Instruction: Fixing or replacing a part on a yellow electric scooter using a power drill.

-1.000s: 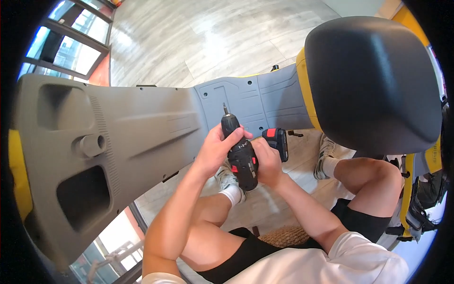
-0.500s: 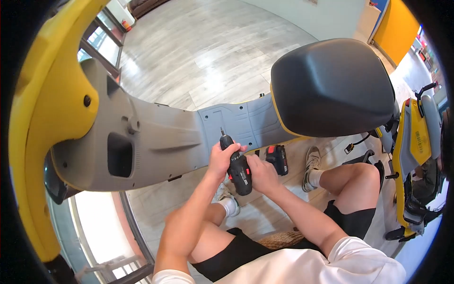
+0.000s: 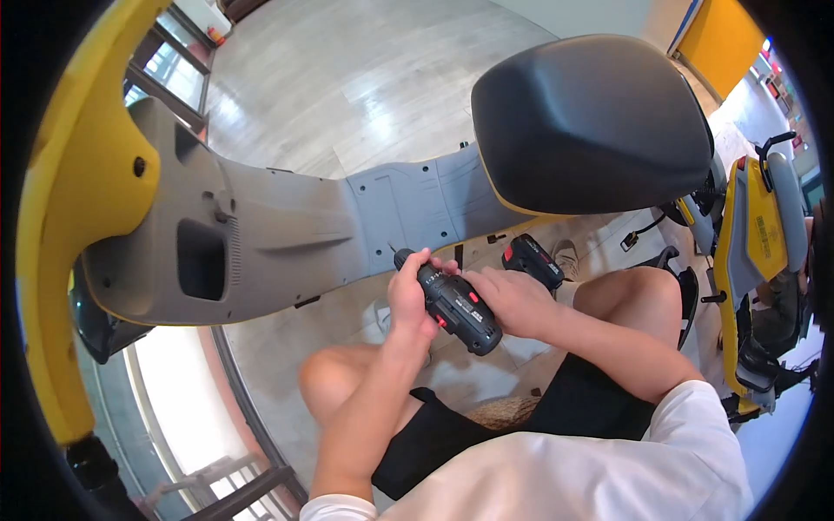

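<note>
A black cordless drill point(image 3: 467, 319) with red accents is held between both my hands, tilted so that its nose points up and left. My left hand point(image 3: 407, 300) is closed round the front of the body, just behind the chuck. Around the handle my right hand point(image 3: 517, 302) is closed; beyond its knuckles shows the drill's black and red battery pack point(image 3: 536, 260). A thin bit point(image 3: 393, 249) sticks out over the near edge of the scooter's grey footboard point(image 3: 400, 204), beside a corner fastener. Whether it touches is unclear.
The scooter's black seat point(image 3: 591, 126) rises at the right and its grey front panel point(image 3: 156, 269) with yellow trim at the left. A second yellow scooter point(image 3: 756, 234) stands at far right. My knees are bent beneath my arms; tiled floor point(image 3: 347, 61) lies beyond.
The drill has turned, its rear swinging right and its bit now nearer the footboard's near left corner. Both hands moved with it. The whole view has shifted slightly.
</note>
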A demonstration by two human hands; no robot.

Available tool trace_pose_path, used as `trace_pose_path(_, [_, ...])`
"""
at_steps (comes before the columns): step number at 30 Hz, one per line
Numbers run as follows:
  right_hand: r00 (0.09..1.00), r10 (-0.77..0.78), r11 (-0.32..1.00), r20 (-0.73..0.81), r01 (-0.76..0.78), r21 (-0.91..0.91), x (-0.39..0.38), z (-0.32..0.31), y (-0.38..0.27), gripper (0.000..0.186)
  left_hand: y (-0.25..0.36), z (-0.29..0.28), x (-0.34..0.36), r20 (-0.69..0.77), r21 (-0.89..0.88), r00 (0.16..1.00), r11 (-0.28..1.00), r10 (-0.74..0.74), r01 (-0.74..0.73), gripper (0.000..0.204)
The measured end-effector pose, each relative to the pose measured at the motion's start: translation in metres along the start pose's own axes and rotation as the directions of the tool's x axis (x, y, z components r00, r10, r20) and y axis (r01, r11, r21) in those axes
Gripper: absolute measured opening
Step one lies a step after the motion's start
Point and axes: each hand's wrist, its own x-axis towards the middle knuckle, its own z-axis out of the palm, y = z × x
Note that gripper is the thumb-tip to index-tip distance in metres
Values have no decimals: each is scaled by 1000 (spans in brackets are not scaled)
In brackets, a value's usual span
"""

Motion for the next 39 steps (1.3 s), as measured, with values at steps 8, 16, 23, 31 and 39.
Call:
trace_pose_path(8, [951,-106,993,-290,115,13,28,22,32,56,16,3,36,-176,-97,984,995,-5,-12,26])
trace_pose_path(16, [952,78,967,-297,0,254,25,36,31,62,12,0,49,-141,-97,989,995,-42,29,34])
trace_pose_path(23, [913,335,733,-233,-97,674,31,40,27,41,19,8,29,77,-60,996,997,49,-44,20])
trace_pose_path(31, [893,444,195,70,-173,965,30,33,7,29,12,1,29,33,104,979,974,201,-203,20])
trace_pose_path(39, [717,697,464,-7,-443,767,34,51,23,41,-10,8,32,-189,129,936,953,297,-276,26])
